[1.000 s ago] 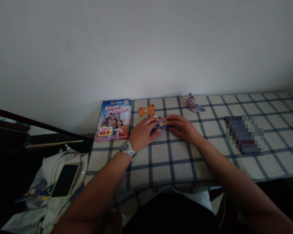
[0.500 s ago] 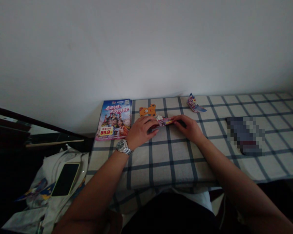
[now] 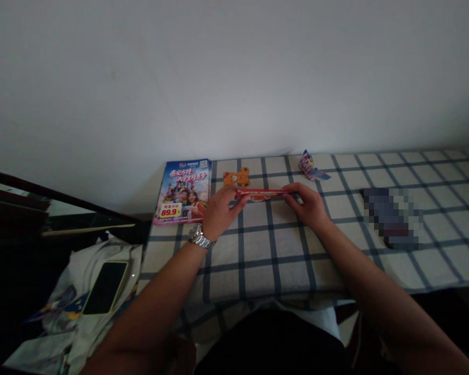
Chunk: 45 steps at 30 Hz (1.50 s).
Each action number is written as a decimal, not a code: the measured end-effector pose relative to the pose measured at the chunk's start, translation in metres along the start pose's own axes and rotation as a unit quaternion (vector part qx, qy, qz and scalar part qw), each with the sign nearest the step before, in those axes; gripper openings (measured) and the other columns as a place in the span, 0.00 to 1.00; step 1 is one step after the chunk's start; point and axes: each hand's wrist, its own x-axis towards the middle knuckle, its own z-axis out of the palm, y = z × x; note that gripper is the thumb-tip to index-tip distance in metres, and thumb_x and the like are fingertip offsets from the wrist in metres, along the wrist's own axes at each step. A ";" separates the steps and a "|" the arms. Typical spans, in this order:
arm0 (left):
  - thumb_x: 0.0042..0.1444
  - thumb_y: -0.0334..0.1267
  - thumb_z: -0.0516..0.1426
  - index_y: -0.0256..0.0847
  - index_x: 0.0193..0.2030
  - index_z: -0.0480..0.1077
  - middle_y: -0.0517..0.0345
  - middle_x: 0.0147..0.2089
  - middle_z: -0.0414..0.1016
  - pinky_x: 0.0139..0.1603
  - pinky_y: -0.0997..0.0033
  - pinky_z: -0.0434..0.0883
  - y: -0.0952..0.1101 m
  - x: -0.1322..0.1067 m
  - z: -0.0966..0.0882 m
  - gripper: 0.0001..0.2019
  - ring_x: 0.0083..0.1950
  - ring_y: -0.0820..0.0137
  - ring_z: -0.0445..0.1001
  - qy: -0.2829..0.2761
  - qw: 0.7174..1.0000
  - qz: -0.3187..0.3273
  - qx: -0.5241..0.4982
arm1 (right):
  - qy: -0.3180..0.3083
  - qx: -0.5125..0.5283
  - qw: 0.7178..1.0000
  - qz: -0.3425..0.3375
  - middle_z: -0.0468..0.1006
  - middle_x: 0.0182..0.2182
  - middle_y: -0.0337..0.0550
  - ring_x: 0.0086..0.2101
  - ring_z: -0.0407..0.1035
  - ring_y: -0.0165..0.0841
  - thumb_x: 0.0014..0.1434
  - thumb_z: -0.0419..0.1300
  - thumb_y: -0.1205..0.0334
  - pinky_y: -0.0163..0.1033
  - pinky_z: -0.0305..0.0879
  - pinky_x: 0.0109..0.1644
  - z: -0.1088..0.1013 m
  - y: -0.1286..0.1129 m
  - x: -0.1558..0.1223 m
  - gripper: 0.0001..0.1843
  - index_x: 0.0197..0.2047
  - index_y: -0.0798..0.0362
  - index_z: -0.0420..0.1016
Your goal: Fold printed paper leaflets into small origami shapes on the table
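Observation:
Both my hands hold a folded strip of printed paper (image 3: 262, 194) just above the checked tablecloth (image 3: 273, 250). My left hand (image 3: 219, 211), with a metal watch on its wrist, pinches the strip's left end. My right hand (image 3: 308, 205) pinches its right end. The strip now shows a long, thin red edge between the two hands. An orange bear-shaped cutout (image 3: 236, 177) lies just beyond my left hand.
A colourful flyer (image 3: 183, 191) lies at the table's left end by the wall. A small folded paper piece (image 3: 309, 166) sits at the back. A blurred dark object (image 3: 393, 216) lies to the right. A phone (image 3: 105, 287) rests on cloth lower left.
The paper went from a short folded piece pressed on the table to a longer, thinner strip. My hands moved apart along it and lifted slightly toward the wall.

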 end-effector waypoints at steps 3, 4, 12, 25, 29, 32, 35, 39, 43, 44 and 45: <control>0.70 0.46 0.59 0.41 0.42 0.75 0.57 0.38 0.79 0.43 0.68 0.74 0.002 0.000 0.000 0.11 0.40 0.66 0.78 -0.002 0.999 -0.044 -0.001 | 0.009 0.020 1.000 0.021 0.83 0.37 0.43 0.36 0.78 0.37 0.68 0.64 0.56 0.42 0.76 0.41 0.002 0.002 -0.002 0.07 0.46 0.48 0.78; 0.70 0.46 0.59 0.41 0.42 0.74 0.58 0.37 0.79 0.41 0.69 0.73 0.003 0.000 0.001 0.11 0.38 0.68 0.78 -0.005 0.998 -0.059 -0.009 | 0.007 0.029 0.999 0.033 0.83 0.37 0.42 0.35 0.78 0.37 0.68 0.64 0.56 0.42 0.77 0.41 0.003 0.003 -0.003 0.08 0.47 0.49 0.78; 0.67 0.46 0.61 0.43 0.48 0.74 0.58 0.41 0.81 0.39 0.70 0.72 -0.001 0.001 0.005 0.10 0.37 0.68 0.78 -0.029 0.990 -0.132 -0.049 | -0.019 0.033 0.996 0.083 0.85 0.41 0.44 0.37 0.79 0.37 0.65 0.67 0.51 0.43 0.79 0.43 0.006 0.003 -0.002 0.18 0.56 0.48 0.79; 0.66 0.39 0.63 0.44 0.63 0.69 0.49 0.58 0.75 0.62 0.50 0.74 -0.008 0.002 0.008 0.20 0.59 0.58 0.75 0.021 0.997 -0.060 0.045 | -0.039 -0.051 0.996 0.066 0.84 0.42 0.46 0.37 0.78 0.40 0.66 0.66 0.52 0.45 0.77 0.41 0.007 0.002 0.000 0.19 0.58 0.47 0.79; 0.69 0.39 0.60 0.43 0.55 0.74 0.50 0.56 0.74 0.64 0.50 0.72 -0.001 0.002 0.007 0.10 0.60 0.58 0.73 -0.025 0.997 -0.007 0.068 | -0.061 -0.064 0.995 0.041 0.83 0.44 0.47 0.40 0.78 0.42 0.67 0.65 0.54 0.47 0.76 0.44 0.007 0.001 0.002 0.18 0.58 0.48 0.79; 0.70 0.39 0.59 0.43 0.54 0.76 0.52 0.55 0.75 0.63 0.52 0.73 0.002 0.001 0.009 0.09 0.58 0.60 0.73 -0.096 0.992 0.063 0.044 | -0.065 -0.070 0.995 0.034 0.83 0.44 0.48 0.41 0.77 0.43 0.67 0.65 0.57 0.48 0.76 0.46 0.008 0.000 0.002 0.17 0.57 0.49 0.79; 0.71 0.40 0.58 0.44 0.54 0.77 0.52 0.58 0.75 0.65 0.49 0.72 0.003 0.001 0.011 0.10 0.59 0.59 0.73 -0.130 0.985 0.094 0.058 | -0.064 -0.071 0.995 0.034 0.82 0.44 0.48 0.41 0.77 0.42 0.67 0.65 0.58 0.48 0.75 0.46 0.008 0.001 0.002 0.16 0.57 0.50 0.79; 0.71 0.42 0.58 0.45 0.55 0.78 0.52 0.59 0.76 0.66 0.48 0.72 0.006 0.002 0.011 0.11 0.60 0.59 0.73 -0.141 0.982 0.109 0.061 | -0.065 -0.071 0.995 0.032 0.81 0.42 0.47 0.40 0.76 0.42 0.67 0.65 0.58 0.47 0.75 0.45 0.008 0.000 0.002 0.16 0.57 0.48 0.79; 0.71 0.41 0.58 0.46 0.57 0.77 0.52 0.59 0.76 0.67 0.50 0.72 0.009 0.001 0.010 0.12 0.61 0.60 0.72 -0.179 0.974 0.136 0.030 | -0.064 -0.076 0.995 0.021 0.81 0.42 0.47 0.40 0.76 0.42 0.67 0.64 0.59 0.48 0.75 0.46 0.009 -0.001 0.003 0.15 0.56 0.48 0.79; 0.71 0.41 0.58 0.46 0.58 0.76 0.52 0.60 0.76 0.66 0.50 0.72 0.009 0.001 0.011 0.12 0.62 0.60 0.72 -0.189 0.972 0.137 0.026 | -0.066 -0.075 0.995 0.020 0.81 0.42 0.48 0.41 0.76 0.42 0.67 0.65 0.59 0.49 0.75 0.47 0.009 -0.002 0.003 0.15 0.56 0.48 0.80; 0.71 0.41 0.58 0.46 0.58 0.76 0.52 0.60 0.76 0.66 0.50 0.72 0.009 0.001 0.011 0.12 0.62 0.60 0.73 -0.197 0.971 0.135 0.025 | -0.066 -0.075 0.995 0.019 0.81 0.42 0.48 0.41 0.76 0.43 0.67 0.65 0.58 0.49 0.75 0.47 0.009 -0.002 0.003 0.15 0.56 0.48 0.80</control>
